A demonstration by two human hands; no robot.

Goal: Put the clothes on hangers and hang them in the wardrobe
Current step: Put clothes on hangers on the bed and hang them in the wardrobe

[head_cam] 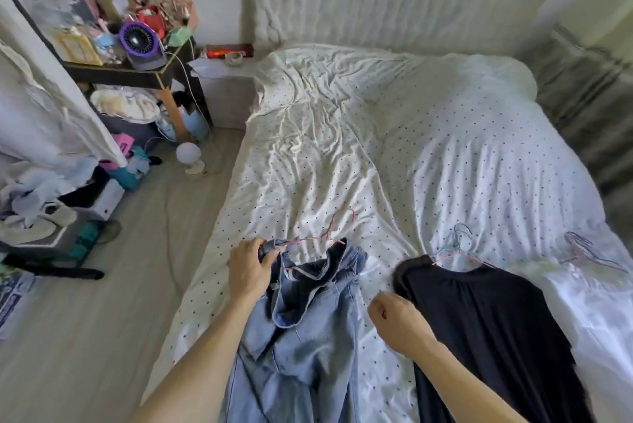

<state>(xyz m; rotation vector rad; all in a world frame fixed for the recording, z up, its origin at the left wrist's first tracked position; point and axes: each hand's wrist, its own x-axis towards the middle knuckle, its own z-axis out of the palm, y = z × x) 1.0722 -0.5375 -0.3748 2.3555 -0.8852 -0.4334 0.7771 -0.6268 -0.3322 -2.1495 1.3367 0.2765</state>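
While left hand [250,272] grips waistband, jeans [308,337]: heavy limp denim on pink hanger [325,237]; lift by hook. Right hand [400,323] curled beside black garment [479,320], hold unclear.

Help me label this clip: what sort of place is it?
Most likely a bedroom: a rumpled bed, a padded headboard behind it, and a cluttered side table beside it.
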